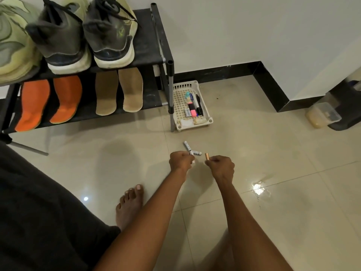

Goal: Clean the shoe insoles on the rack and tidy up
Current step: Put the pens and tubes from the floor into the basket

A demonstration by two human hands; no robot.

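Note:
Two orange insoles [33,105] [66,98] and two tan insoles [106,92] [131,89] lie on the lower shelf of the black shoe rack [166,61]. On the floor tiles in front, my left hand [180,160] pinches a white battery, and two more white batteries [187,146] [196,152] lie just beyond its fingers. My right hand [221,166] pinches a small copper-coloured battery [207,156]. A white plastic basket [205,122] beside the rack holds markers, a highlighter, a small bottle and more batteries.
Grey sneakers [58,42] [111,36] and a pale green shoe [13,40] stand on the top shelf. My bare foot [129,208] rests on the tiles. A clear lidded box [322,114] and a dark bin [349,106] stand at the right wall.

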